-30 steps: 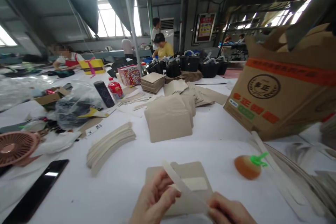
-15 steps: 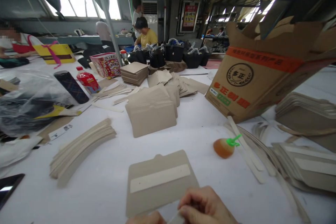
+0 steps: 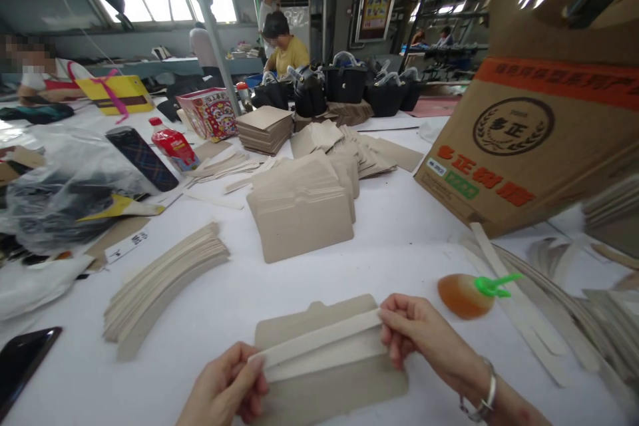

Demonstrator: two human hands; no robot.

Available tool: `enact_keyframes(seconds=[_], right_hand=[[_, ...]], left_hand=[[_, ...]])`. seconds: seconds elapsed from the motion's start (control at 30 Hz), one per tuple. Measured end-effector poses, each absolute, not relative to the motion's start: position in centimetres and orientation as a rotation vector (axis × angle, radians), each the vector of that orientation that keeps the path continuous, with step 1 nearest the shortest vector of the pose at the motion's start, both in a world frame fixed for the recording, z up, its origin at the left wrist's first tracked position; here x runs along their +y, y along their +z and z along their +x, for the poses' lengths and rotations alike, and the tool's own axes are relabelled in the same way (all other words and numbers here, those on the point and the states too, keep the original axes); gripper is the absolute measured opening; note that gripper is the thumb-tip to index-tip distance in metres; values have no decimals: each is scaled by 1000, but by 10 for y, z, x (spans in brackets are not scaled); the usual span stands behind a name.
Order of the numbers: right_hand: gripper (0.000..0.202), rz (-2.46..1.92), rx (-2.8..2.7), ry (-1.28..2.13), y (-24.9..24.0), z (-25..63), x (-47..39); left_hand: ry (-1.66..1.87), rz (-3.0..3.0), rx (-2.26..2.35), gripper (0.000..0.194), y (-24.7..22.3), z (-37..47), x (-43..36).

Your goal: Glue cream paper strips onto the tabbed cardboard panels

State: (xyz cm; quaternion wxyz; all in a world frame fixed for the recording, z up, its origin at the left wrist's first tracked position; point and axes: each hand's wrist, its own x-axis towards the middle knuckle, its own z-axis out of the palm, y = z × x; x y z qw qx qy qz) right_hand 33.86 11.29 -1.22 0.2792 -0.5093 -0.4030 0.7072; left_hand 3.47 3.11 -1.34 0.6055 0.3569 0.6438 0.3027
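A pale narrow strip [image 3: 319,338] is stretched between my two hands, just over a grey-brown cardboard panel [image 3: 344,386] with a small tab on its far edge. My left hand [image 3: 229,376] pinches the strip's left end. The right end is pinched by my right hand [image 3: 407,326], which has a bracelet at the wrist. Under the held strip, a second pale strip [image 3: 334,353] lies across the panel. Right of my right hand, a squat bottle of amber liquid [image 3: 464,295] with a green nozzle lies on the white table.
A fanned stack of curved strips [image 3: 167,286] lies left, near a phone [image 3: 27,369]. Ahead are overlapping cardboard panels [image 3: 307,219]. A large carton [image 3: 499,146] and loose strips [image 3: 519,306] stand and lie at right. Co-workers sit beyond, near black bags [image 3: 344,90].
My hands have moved forward and apart from the near edge, bringing the strip over the panel. The view has shifted, so the carton and bottle appear further right.
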Motion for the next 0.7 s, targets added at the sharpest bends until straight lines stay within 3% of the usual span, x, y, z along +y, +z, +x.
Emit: enact_keyframes(seconds=[0.37, 0.7], right_hand=[[48, -1613, -1141, 1819, -44, 339, 125], [48, -1754, -1165, 1807, -54, 338, 127]], left_hand=[[670, 750, 1647, 54, -28, 28, 57], [686, 689, 1722, 50, -39, 28, 58]])
